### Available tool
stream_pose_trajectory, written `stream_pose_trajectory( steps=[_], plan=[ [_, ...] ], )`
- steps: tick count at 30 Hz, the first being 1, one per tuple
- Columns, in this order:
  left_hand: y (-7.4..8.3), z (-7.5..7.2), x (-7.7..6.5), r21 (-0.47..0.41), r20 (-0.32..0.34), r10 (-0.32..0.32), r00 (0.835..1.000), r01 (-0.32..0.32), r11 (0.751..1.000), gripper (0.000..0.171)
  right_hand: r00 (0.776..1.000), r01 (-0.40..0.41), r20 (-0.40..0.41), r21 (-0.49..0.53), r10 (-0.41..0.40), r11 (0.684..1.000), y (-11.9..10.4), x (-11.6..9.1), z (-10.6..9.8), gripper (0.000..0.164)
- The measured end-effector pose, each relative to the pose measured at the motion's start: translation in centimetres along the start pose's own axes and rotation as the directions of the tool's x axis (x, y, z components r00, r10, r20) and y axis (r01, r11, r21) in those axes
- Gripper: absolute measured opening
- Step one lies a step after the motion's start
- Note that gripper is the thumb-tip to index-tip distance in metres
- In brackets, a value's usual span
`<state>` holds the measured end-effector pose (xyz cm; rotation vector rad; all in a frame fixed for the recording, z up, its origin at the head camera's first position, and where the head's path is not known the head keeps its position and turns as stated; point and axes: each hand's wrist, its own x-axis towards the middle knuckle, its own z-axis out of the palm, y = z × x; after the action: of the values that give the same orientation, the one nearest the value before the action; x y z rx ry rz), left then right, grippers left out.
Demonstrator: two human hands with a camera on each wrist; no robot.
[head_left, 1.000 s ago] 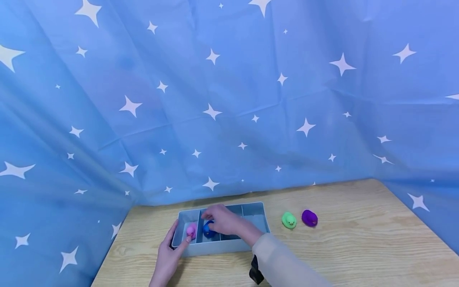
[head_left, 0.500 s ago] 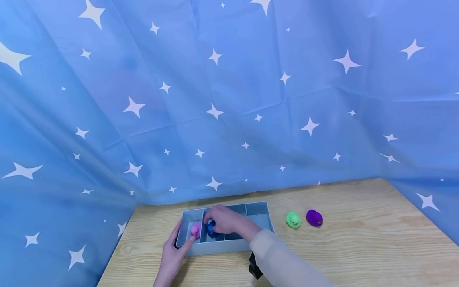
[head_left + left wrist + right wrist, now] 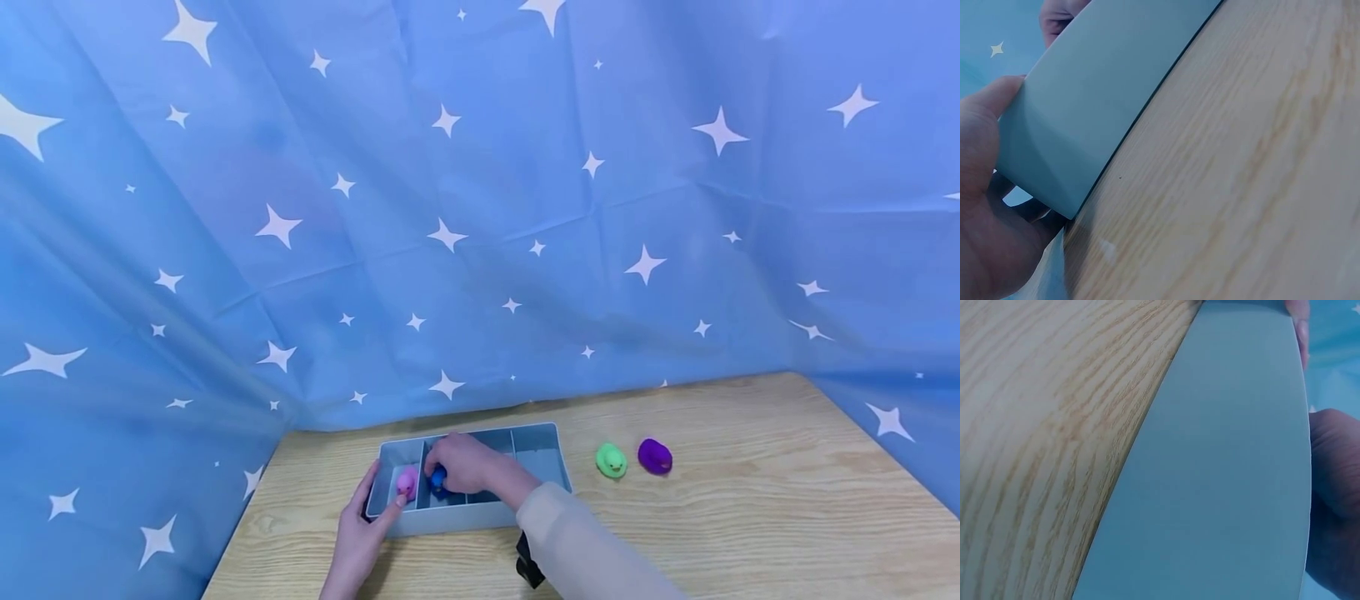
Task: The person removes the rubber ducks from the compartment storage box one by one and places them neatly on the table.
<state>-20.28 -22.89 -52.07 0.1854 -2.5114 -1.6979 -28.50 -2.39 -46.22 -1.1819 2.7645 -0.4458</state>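
A grey-blue divided storage box (image 3: 450,522) stands on the table, its long front wall also filling much of both wrist views. My left hand (image 3: 356,533) grips the box's left end, thumb on the front rim and fingers around the side. In the leftmost compartment sits a pink toy duck (image 3: 407,482). My right hand (image 3: 467,463) reaches into the compartment beside it, fingers curled around a blue toy duck (image 3: 438,482) and partly covering it. In the right wrist view, the box wall hides the right fingertips.
A green toy duck (image 3: 611,460) and a purple toy duck (image 3: 655,457) lie on the wooden table (image 3: 735,500) to the right of the box. Behind the table hangs a blue curtain (image 3: 480,275) with white stars.
My right hand's fingers have drawn closer around the blue duck, which has shifted slightly within its compartment. The left hand keeps its hold on the box; the head view has shifted a little.
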Motion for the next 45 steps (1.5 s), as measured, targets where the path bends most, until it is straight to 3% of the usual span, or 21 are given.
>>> stream_pose_trajectory(
  steps=[4,8,15,24,26,29,31,36,45],
  plan=[
    [-0.1,0.2,0.1,-0.009,-0.002,0.012,1.0,-0.012,1.0,0.082,1.0,0.014,-0.005,0.064,-0.014,0.998,0.3,-0.2,-0.1,0.023],
    [-0.2,0.3,0.1,-0.018,0.004,0.03,1.0,-0.03,0.999,0.082,1.0,0.003,-0.003,0.19,-0.002,0.982,0.7,-0.4,-0.3,0.022],
    [-0.2,0.5,0.0,-0.02,0.008,0.023,1.0,-0.023,1.0,0.081,1.0,-0.007,-0.002,0.422,0.009,0.907,1.3,-0.9,-0.6,0.021],
    [-0.1,0.6,0.0,0.007,0.007,-0.009,1.0,0.009,1.0,0.084,1.0,-0.011,-0.01,0.518,0.02,0.855,1.6,-1.6,-1.0,0.023],
    [-0.2,0.5,0.1,0.013,0.007,-0.021,1.0,0.021,1.0,0.085,0.999,-0.027,-0.014,0.57,0.043,0.821,1.6,-1.9,-1.3,0.024],
    [-0.2,0.3,0.1,0.019,0.01,-0.027,1.0,0.027,0.999,0.086,0.996,-0.04,-0.035,0.665,0.085,0.746,1.7,-2.6,-2.0,0.025],
    [-0.2,0.2,0.1,0.019,0.003,-0.029,1.0,0.029,0.999,0.086,0.993,-0.011,-0.074,0.7,0.088,0.714,1.9,-3.0,-2.7,0.026],
    [0.0,0.0,0.1,0.037,-0.004,-0.034,0.999,0.034,0.999,0.087,0.988,0.067,-0.149,0.687,0.05,0.724,2.9,-4.3,-4.3,0.027],
    [0.0,-0.2,0.0,0.008,0.0,-0.019,1.0,0.019,1.0,0.086,0.986,0.042,-0.151,0.662,0.077,0.748,6.0,-7.3,-6.0,0.027]
  ],
)
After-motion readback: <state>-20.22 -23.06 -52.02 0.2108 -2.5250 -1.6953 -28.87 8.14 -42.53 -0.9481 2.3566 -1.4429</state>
